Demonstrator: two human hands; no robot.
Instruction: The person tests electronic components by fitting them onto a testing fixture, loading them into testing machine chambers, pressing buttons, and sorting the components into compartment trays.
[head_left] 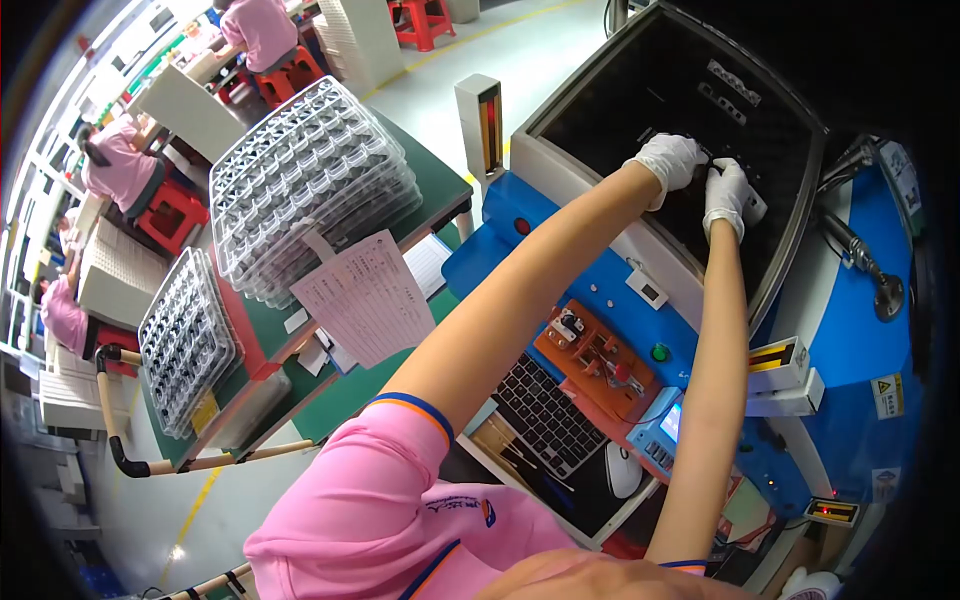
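Observation:
Both hands wear white gloves and reach into a dark, framed bay (610, 105) of the machine. My left hand (672, 162) has its fingers bent and closed near the middle of the dark surface. Just to its right, my right hand (728, 195) is closed too, fingertips pointing toward the left hand's. Whatever lies between the fingertips is too small and dark to make out. A pale grey piece (756, 207) shows beside my right hand, partly hidden by it. Farther back lie two slim metallic strips, one silvery (733, 82) and one darker with holes (722, 103).
A blue machine body surrounds the bay, with a light-curtain post (482, 125) at its left. Below are an orange fixture (600, 360), a keyboard (548, 415) and a mouse (623, 470). Stacked clear trays (315, 190) and a written sheet (365, 300) occupy the left bench. Co-workers sit beyond.

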